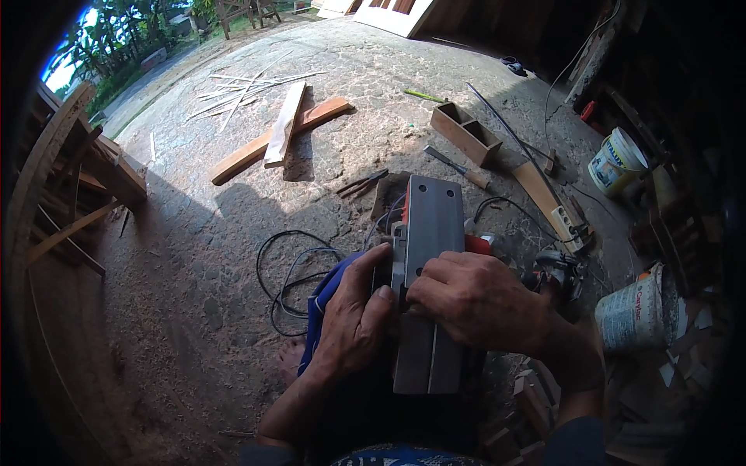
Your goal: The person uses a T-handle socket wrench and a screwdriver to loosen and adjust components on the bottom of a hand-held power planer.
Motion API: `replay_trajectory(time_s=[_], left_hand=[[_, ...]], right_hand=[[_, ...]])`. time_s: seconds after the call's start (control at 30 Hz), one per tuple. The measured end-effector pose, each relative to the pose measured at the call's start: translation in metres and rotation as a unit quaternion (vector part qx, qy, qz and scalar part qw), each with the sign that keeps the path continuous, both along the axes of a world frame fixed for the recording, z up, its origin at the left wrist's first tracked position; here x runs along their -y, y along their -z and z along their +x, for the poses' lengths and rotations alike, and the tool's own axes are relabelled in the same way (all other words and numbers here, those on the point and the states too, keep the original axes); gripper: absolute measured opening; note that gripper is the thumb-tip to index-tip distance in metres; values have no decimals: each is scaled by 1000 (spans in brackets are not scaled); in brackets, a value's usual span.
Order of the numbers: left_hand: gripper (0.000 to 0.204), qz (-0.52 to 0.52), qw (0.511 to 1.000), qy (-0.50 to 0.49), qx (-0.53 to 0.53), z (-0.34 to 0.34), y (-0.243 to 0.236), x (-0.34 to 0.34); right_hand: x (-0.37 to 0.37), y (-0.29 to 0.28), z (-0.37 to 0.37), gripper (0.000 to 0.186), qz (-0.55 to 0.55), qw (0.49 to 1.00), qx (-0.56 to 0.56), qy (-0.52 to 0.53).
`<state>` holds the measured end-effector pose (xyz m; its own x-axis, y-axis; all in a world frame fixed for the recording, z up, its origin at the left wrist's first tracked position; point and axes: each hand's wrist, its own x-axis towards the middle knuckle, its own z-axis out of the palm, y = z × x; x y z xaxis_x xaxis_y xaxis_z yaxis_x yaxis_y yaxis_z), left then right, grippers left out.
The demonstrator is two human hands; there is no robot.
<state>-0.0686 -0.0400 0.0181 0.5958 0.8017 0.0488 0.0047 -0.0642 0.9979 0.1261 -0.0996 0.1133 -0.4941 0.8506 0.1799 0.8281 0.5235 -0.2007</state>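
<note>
Left hand (353, 318) clasps the planer (434, 225); right hand (478, 299) curls over its middle, pinch hidden; best brace it firmly.

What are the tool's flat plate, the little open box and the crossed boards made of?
Flat plate: probably metal, smooth and grey, with a dull sheen and neat round holes.
Open box: likely wood, brown, with board-like sides.
Crossed boards: wood, seemingly unpainted, pale and orange-brown.

A planer (435, 225) shows a smooth, satin metal sole over a rough, gritty floor (186, 256), with bare wooden planks (284, 128) at far left and a smooth plastic bucket (618, 163) at far right.
</note>
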Motion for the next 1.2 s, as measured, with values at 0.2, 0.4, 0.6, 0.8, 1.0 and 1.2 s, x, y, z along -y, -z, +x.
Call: replay_trajectory(time_s=[0.2, 0.4, 0.6, 0.8, 1.0, 1.2], left_hand=[[55, 5, 1000, -4, 2, 1, 5, -1], [56, 4, 1000, -1, -3, 1, 2, 0], [57, 13, 1000, -3, 0, 1, 2, 0], [57, 13, 1000, -5, 7, 1, 6, -1], [57, 51, 999, -3, 0, 1, 2, -2], [56, 18, 1000, -7, 12, 2, 1, 0]], right_hand=[[0, 4, -1, 16, 21, 1000, 5, 13], [2, 6, 2, 18, 40, 999, 2, 0], [3, 1, -1, 16, 35, 999, 13, 8], [0, 4, 0, 12, 35, 999, 4, 0], [0, 3, 1, 8, 32, 999, 22, 9], [1, 1, 5, 8, 34, 999, 14, -3]])
